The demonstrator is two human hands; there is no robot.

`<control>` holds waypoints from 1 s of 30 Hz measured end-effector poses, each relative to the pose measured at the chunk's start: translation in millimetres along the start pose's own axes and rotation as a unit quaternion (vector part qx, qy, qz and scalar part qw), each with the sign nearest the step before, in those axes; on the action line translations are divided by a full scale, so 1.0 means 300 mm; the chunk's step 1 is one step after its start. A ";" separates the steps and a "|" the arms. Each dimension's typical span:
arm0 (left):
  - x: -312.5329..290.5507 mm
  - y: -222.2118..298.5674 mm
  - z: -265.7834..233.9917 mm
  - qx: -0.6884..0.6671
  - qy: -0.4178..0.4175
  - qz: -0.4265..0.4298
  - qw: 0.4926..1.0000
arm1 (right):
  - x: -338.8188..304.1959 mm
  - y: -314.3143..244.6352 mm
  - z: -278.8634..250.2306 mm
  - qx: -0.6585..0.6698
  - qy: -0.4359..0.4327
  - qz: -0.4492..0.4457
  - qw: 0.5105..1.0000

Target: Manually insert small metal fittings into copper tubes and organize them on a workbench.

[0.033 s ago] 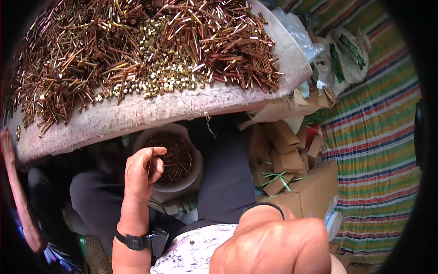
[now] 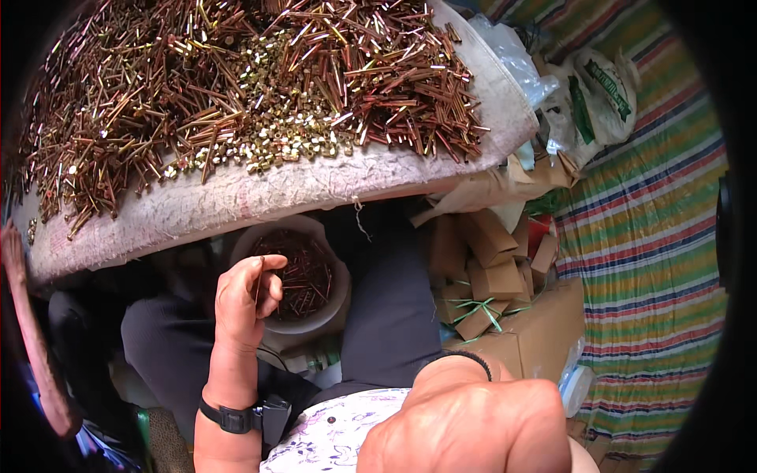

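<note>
Nothing much moves since the moment before: our left hand (image 2: 246,298) stays up by the bowl, and our right hand (image 2: 473,430) stays low and close to our eyes.

We see a thin brown pin (image 2: 261,277) pinched in our left fingers, with the thumb bent over it. It sits right at the rim of the round bowl (image 2: 293,277), which rests between our knees and holds more dark pins. Our right hand is well apart from the bowl, down by our flowered shirt (image 2: 331,437).

Above the bowl lies a big cloth-covered board (image 2: 260,193). On it is a huge heap of shiny brown pins (image 2: 236,87) with small gold bits mixed in. The board's edge hangs over the far side of the bowl. To the right are brown cardboard boxes (image 2: 497,276) and a striped mat (image 2: 654,236).

Our left hand is mostly closed around the pin. A black watch (image 2: 230,418) is on that wrist. Our right hand is curled into a loose fist, and we cannot tell if it holds anything.
</note>
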State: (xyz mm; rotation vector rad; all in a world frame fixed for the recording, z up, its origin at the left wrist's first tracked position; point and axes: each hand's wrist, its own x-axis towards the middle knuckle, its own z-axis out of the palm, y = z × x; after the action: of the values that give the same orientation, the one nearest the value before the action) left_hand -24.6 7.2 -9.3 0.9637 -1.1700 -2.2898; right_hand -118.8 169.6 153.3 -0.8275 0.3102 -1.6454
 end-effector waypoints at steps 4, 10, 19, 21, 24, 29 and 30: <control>0.012 -0.002 -0.008 -0.021 0.004 0.006 1.000 | 0.072 0.024 0.048 0.044 0.006 -0.116 0.992; 0.035 -0.009 0.006 -0.054 0.014 0.021 0.998 | 0.118 0.148 0.080 0.124 0.037 -0.362 0.923; 0.064 -0.034 0.042 -0.049 0.049 0.002 0.998 | 0.092 0.045 -0.037 -0.077 -0.064 -0.347 0.932; 0.053 -0.037 0.008 -0.048 0.061 0.017 0.997 | 0.053 -0.038 -0.165 -0.335 -0.016 -0.222 0.916; 0.049 -0.035 0.034 -0.029 0.032 0.001 0.999 | -0.018 -0.114 -0.335 -0.640 0.222 -0.046 0.734; 0.055 -0.044 0.062 -0.004 0.023 -0.021 1.000 | -0.058 -0.270 -0.750 -0.792 0.402 -0.090 0.450; 0.058 -0.048 0.060 -0.003 0.026 -0.025 0.999 | -0.048 -0.278 -0.786 -0.792 0.403 -0.091 0.450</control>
State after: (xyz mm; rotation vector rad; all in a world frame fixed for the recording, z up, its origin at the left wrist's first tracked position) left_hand -50.1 14.9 -20.5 1.0541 -1.1301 -2.2917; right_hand -337.2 149.2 31.9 -1.2291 2.8480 -1.4114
